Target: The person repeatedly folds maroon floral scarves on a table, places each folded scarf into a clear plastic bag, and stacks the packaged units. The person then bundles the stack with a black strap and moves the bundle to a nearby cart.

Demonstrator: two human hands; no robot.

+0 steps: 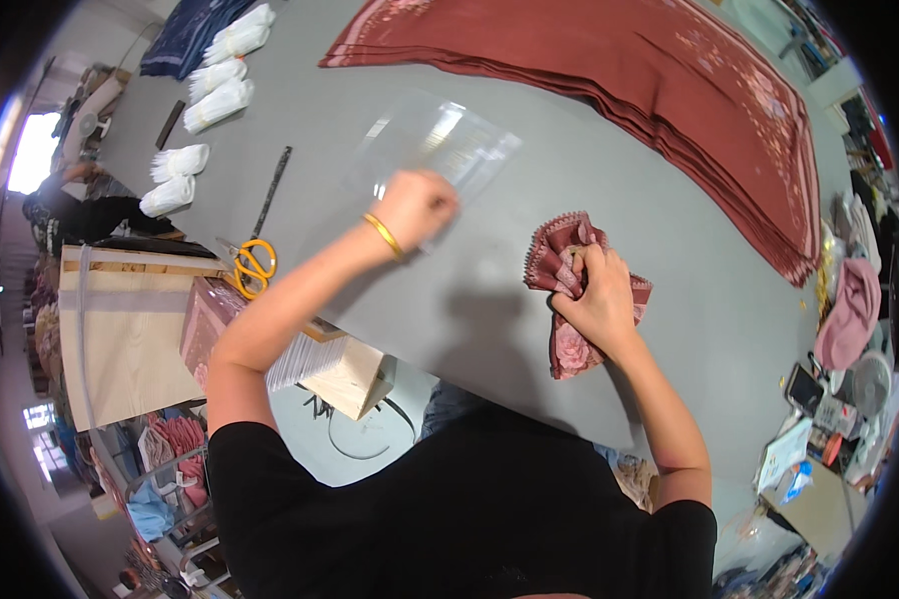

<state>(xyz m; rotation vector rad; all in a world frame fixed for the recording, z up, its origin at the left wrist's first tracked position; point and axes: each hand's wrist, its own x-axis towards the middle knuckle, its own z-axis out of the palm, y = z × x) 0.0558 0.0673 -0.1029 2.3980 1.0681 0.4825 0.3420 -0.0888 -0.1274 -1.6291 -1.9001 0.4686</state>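
My right hand [601, 299] grips a gathered bundle of dark-rose floral fabric [573, 348] with a small scalloped edge on the grey table. The cloth's ruffled part bunches up past the fingertips, and a pink flower print shows below the thumb. To its left, my left hand [418, 206], blurred and wearing a gold-coloured bangle [384, 235] at the wrist, is closed on the near edge of a clear plastic bag [453, 142]. The bag spreads out beyond the hand and catches bright reflections. The fingertips of this hand are hidden.
A broad stack of rust-red floral cloth [644, 82] covers the table's far side. Yellow-handled scissors [253, 266] lie at the left edge beside a dark strip [273, 187]. White bundles [219, 105] line the left. A phone [803, 389] and small fan [871, 382] are at right.
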